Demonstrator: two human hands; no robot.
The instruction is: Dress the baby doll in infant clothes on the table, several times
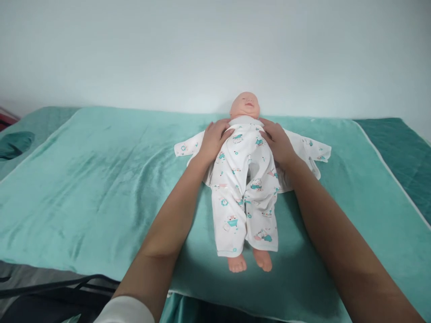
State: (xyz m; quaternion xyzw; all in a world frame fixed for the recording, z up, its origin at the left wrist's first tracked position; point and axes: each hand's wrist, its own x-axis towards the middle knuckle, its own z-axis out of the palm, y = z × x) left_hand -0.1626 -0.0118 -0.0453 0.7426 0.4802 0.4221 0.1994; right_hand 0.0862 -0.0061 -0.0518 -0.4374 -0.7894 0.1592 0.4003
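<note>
On the green cloth [84, 193], keep the doll [245, 107] flat on its back. Handle the patterned trousers [232, 188] evenly from both sides, with left hand [214, 138] and right hand [279, 141] laid at opposite edges near the pale waistband [245, 120]; cannot tell whether clamped on it or merely resting. Best to press lightly.

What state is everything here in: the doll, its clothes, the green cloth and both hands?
Doll: lying face up, feet bare.
Trousers: on the doll, drawn up high on its body.
White top: sleeves spread outward, middle hidden.
Green cloth: spread out, wrinkled.
Left hand: against the trousers' upper side, fingers bent.
Right hand: likewise, opposite side.
</note>
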